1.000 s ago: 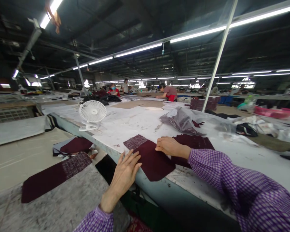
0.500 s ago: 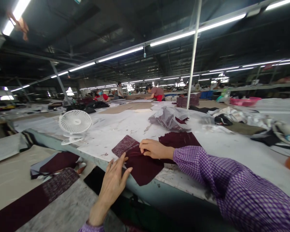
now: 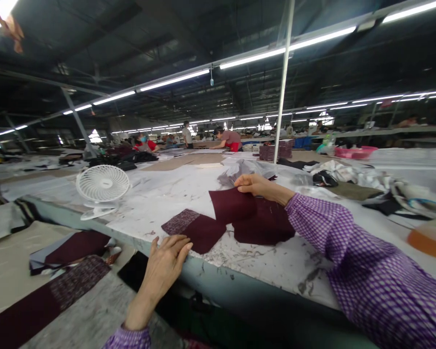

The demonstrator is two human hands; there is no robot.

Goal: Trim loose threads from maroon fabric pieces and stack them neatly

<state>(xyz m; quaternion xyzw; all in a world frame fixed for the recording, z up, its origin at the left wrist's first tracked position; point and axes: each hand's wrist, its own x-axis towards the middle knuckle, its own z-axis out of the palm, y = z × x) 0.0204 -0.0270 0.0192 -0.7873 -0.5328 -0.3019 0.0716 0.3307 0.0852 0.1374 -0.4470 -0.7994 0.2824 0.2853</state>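
- Right hand [image 3: 256, 186] pinches the maroon panel [image 3: 229, 206] by its far edge.
- Left hand [image 3: 162, 266], loosely spread, is nearer the two-tone piece [image 3: 205, 233], which slants away leftward.

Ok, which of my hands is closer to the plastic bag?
Your right. The right hand is just in front of the bag, pinching a maroon piece; the left hand is farther off, at the table's near edge.
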